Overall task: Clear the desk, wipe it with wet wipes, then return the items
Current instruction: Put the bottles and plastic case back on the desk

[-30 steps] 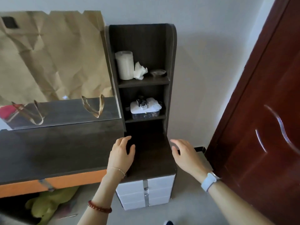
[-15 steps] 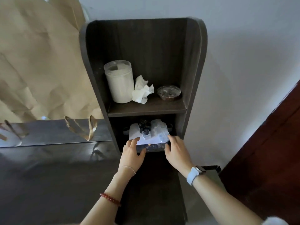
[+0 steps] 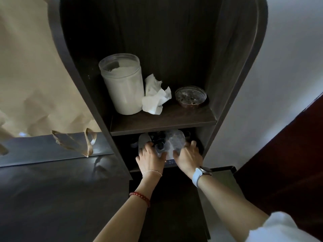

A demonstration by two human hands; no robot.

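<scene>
At the centre of the frame I see my left hand and right hand gripping either side of the clear-lidded storage box on the lower shelf, fingers curled over its edges. On the upper shelf stand a white jar, a crumpled tissue and a small glass dish.

Two bare forearms in shot. The left hand has a thin silvery chain bracelet at the wrist, tiny beads along it, and further up the forearm a red bead bracelet. There's a hint of a ring on one finger, too small to be sure. The right hand has a watch: pale blue-white band, darker metallic case. At the lower right corner, a white short sleeve, loose and soft-looking.
</scene>
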